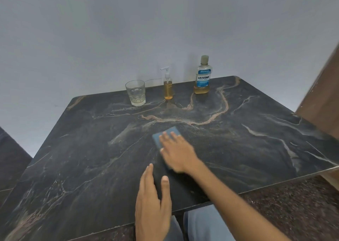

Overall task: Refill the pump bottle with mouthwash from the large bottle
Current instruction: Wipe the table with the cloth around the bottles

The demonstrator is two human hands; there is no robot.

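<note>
left hand (153,202) at table (256,149) edge

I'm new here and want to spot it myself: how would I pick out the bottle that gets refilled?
Look to the far edge of the dark marble table, by the pale wall. Three things stand in a row there: a clear glass, then the pump bottle, then a large blue-labelled bottle. The pump bottle is the slim middle one, with a white pump head and amber liquid.

On the dark marble table (256,149), a glass (135,92), pump bottle (168,86) and Listerine bottle (202,76) stand far; the right hand (177,151) rests flat on a blue cloth (165,134), and the left hand (153,198) lies open nearby.
</note>
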